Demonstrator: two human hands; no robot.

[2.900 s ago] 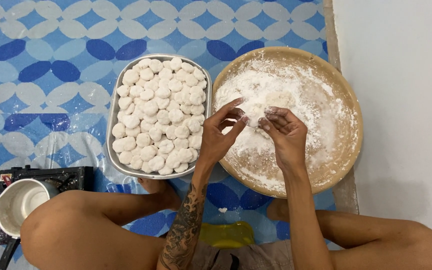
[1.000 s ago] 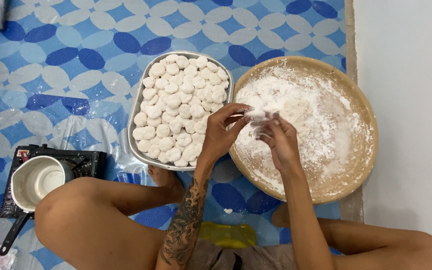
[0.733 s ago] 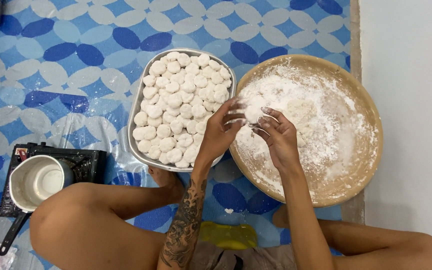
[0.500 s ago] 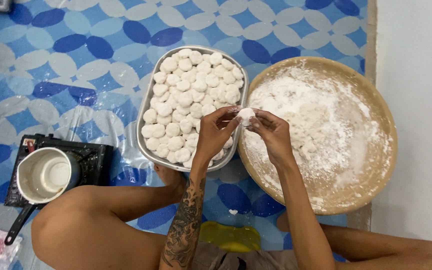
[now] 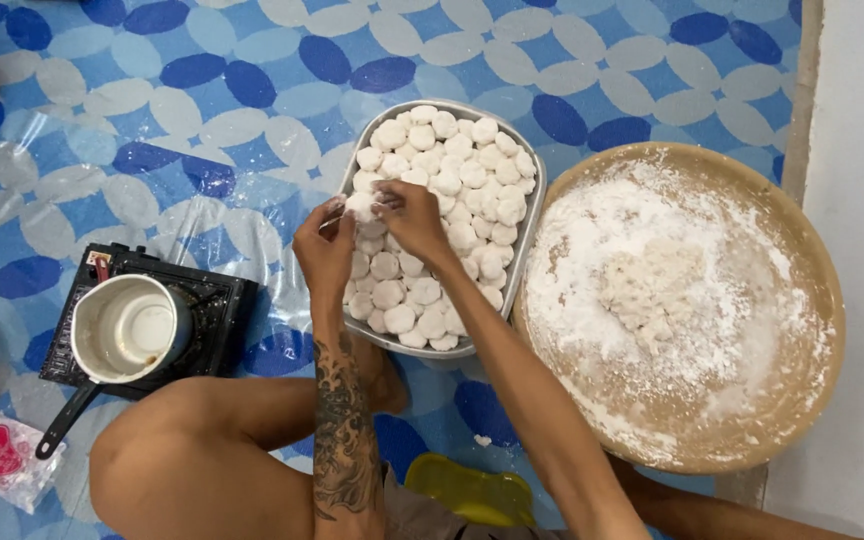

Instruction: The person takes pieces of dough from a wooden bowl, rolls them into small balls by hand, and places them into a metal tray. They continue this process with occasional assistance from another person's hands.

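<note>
Both hands have been carried from over the floured wooden bowl [image 5: 682,300] to the left rim of the metal tray [image 5: 532,215], and the dough piece [image 5: 360,205] has come with them. That small white piece is pinched between the fingertips of the left hand [image 5: 324,252] and the right hand [image 5: 410,215], fingers pressed together around it from both sides, just above the tray's upper left part. Whether it already rests on the pieces beneath cannot be told.

Below it, the tray is packed with rounded white dough balls [image 5: 457,185], heaped in more than one layer and touching one another right up to the rim. To the right, touching or nearly touching the tray, the wooden bowl is seen, dusted with flour, with a rough lump of dough [image 5: 657,290] in its middle. To the left, a small pot [image 5: 132,328] with a long handle stands on a black burner [image 5: 217,305]. All of it sits on a blue and white patterned mat [image 5: 152,120] under clear plastic; a yellow lid-like object [image 5: 467,490] lies between the knees.

A risk is judged in the crowded heap: a piece set at the edge could roll off onto the mat, or neighbouring balls could be pressed out of shape or stuck together if weight is put on them.
</note>
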